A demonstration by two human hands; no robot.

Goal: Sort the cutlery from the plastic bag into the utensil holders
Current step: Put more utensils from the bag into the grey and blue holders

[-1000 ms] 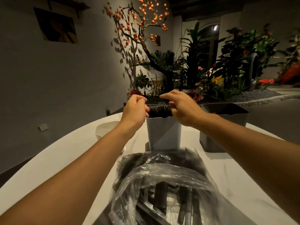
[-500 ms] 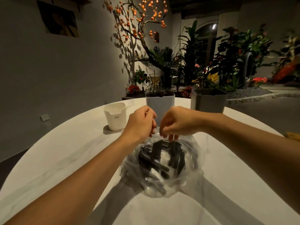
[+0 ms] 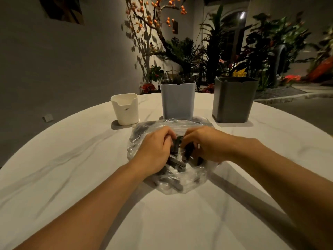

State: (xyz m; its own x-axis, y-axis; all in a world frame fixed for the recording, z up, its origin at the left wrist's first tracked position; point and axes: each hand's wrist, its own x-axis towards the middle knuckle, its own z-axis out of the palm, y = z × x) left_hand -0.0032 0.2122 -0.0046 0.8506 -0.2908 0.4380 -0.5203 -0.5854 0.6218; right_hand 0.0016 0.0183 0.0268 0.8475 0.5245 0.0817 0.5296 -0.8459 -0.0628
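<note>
A clear plastic bag (image 3: 144, 134) full of black cutlery (image 3: 175, 162) lies on the white table (image 3: 72, 168). Both hands are inside its opening. My left hand (image 3: 155, 150) curls its fingers round dark cutlery pieces, and my right hand (image 3: 207, 143) curls its fingers over other pieces beside it. Behind the bag stand three holders: a short white one (image 3: 125, 110) at the left, a tall light blue one (image 3: 177, 101) with cutlery tips showing above its rim, and a dark grey one (image 3: 233, 100) at the right.
The round table's far edge curves just behind the holders. Beyond it are potted plants, flowers and a tree with orange fruit against a grey wall. Bare tabletop lies left, right and in front of the bag.
One second ago both hands held cutlery over the blue holder. They came back to the bag, took its rim, and now reach down into it among the cutlery.
</note>
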